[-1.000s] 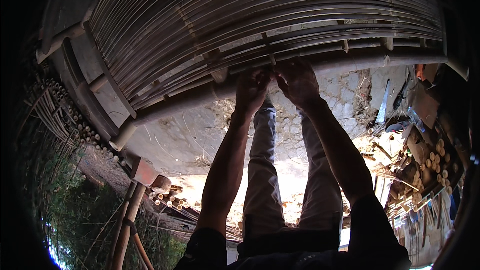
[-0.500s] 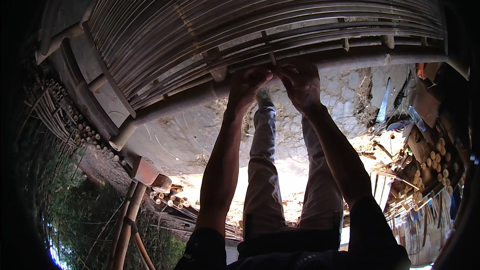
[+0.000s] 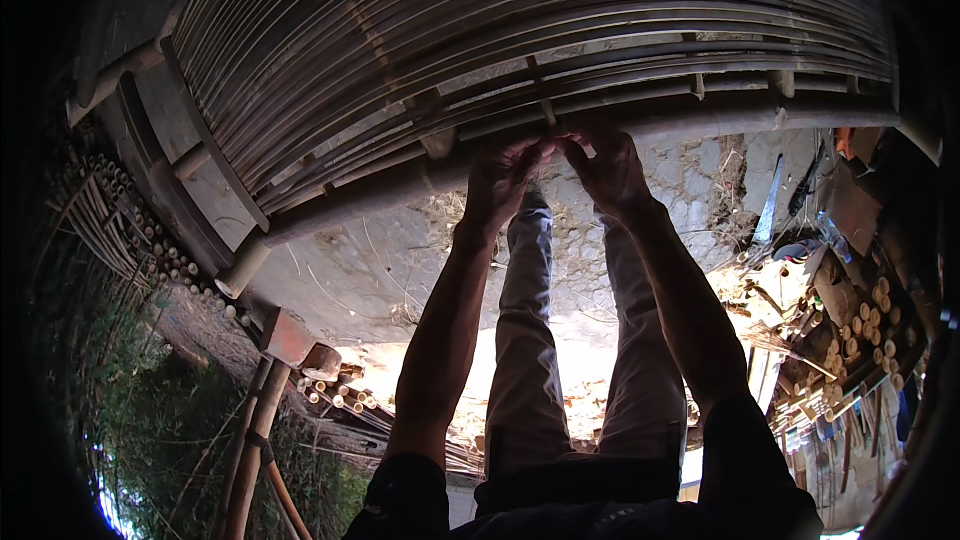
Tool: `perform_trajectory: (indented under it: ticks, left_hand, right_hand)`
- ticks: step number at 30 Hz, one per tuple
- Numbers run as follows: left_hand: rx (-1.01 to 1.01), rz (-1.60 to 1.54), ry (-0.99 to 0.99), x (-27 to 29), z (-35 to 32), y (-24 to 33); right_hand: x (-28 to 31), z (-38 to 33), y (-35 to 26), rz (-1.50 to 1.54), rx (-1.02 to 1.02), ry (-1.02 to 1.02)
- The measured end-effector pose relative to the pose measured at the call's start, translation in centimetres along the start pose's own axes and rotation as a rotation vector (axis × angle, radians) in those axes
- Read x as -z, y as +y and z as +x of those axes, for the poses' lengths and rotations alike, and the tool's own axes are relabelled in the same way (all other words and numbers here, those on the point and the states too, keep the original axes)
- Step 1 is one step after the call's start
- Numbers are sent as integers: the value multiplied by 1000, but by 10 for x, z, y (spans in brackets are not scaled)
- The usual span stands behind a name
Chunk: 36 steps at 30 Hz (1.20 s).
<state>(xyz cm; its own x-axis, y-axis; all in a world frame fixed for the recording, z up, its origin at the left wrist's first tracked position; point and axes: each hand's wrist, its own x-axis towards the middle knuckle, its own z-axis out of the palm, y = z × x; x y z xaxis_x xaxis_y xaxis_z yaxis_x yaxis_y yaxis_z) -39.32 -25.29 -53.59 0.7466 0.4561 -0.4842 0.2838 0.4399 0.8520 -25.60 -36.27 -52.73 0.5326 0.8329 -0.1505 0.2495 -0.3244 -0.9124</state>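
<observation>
In front of me stretches a slatted bamboo platform (image 3: 440,50), its thin strips laid side by side. A thick round bamboo pole (image 3: 690,128) runs along its near edge. Both hands meet at this pole, below a short upright crosspiece (image 3: 541,90) between the strips. My left hand (image 3: 500,180) is closed, thumb and fingertips pinched together. My right hand (image 3: 610,172) also pinches, its fingertips almost touching those of the left. Whatever lies between the fingers is too small and dark to make out.
A bladed tool (image 3: 769,202) stands at the right. Cut bamboo lengths (image 3: 865,328) are stacked beyond it, with more poles (image 3: 160,250) at the left. A block-topped wooden post (image 3: 262,420) rises at the lower left. My legs (image 3: 525,340) extend over cracked ground (image 3: 690,180).
Both hands have shifted slightly down and right, and the fingertips stay together at the pole. The right hand's fingers have bent a little differently. The platform looks the same.
</observation>
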Motion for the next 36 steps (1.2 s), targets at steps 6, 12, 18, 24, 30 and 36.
perform_trajectory:
  ticks: [6, 12, 18, 24, 30, 36]
  left_hand:
    - [150, 177, 117, 1, 0, 0]
    - [13, 444, 79, 5, 4, 4]
    - [-131, 144, -25, -1, 13, 6]
    - [-67, -97, -20, 3, 10, -15]
    - [19, 152, 196, 3, -8, -10]
    - [-291, 749, -13, -43, -59, 24]
  right_hand:
    - [0, 10, -3, -151, 50, -43]
    - [2, 12, -19, -404, 235, -31]
    - [4, 9, -13, -425, 45, -54]
    - [9, 3, -1, -21, 33, -55]
    - [8, -7, 4, -129, -162, 55]
    - [-2, -31, 6, 268, -620, -280]
